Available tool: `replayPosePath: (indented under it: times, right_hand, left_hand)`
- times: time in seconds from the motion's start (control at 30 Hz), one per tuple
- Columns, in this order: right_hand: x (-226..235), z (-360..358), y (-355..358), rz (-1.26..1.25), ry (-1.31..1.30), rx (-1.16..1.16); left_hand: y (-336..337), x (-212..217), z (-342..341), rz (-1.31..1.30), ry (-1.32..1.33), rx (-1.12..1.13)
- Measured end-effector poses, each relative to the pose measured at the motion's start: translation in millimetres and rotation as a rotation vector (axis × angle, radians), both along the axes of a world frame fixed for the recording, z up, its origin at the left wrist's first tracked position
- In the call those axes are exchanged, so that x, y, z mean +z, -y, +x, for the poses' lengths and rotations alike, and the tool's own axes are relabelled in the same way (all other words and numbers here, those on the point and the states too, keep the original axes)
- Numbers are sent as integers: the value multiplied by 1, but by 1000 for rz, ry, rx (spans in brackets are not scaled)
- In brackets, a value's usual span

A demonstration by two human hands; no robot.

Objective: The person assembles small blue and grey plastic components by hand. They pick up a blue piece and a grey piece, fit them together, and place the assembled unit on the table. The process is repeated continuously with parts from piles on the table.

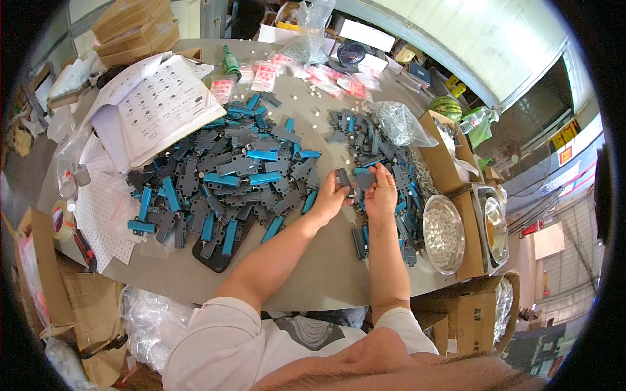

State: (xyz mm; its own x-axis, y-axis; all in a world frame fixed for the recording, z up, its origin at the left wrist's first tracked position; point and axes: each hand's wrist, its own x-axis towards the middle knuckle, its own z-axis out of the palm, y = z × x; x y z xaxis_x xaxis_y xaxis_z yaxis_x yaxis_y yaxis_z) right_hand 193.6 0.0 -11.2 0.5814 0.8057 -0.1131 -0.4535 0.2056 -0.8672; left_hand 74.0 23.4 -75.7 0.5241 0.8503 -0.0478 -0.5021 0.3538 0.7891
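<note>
My left hand [331, 201] is closed round a small dark grey plastic part [343, 176], held upright above the table between the two piles. Close by on the right, my right hand [381, 192] has its fingers pinched together; what they hold, if anything, is too small to make out. Under and behind it spreads a pile of grey and blue plastic parts [405, 228]. To the left of my left hand lies a larger heap of similar parts [251, 163], some showing flat blue sides.
A metal bowl of small white pieces [443, 234] stands right, beside a cardboard box [443, 143]. An open paper binder [163, 107] lies at the far left. Red-and-white bags [264, 76], a green bottle [230, 63] and a clear plastic bag [401, 122] sit farther back.
</note>
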Motion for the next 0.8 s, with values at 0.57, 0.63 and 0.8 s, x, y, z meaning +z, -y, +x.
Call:
replayPosePath:
  times: [0.57, 0.63, 0.8]
  right_hand:
    - [-20, -31, 17, -327, 669, 181]
    - [-19, -32, 21, -385, 642, 255]
    - [-21, -14, 25, -287, 727, 405]
  left_hand:
    - [-5, -2, -2, 102, 91, 183]
    - [-3, 3, -4, 62, 193, 194]
    - [1, 13, -10, -36, 416, 57]
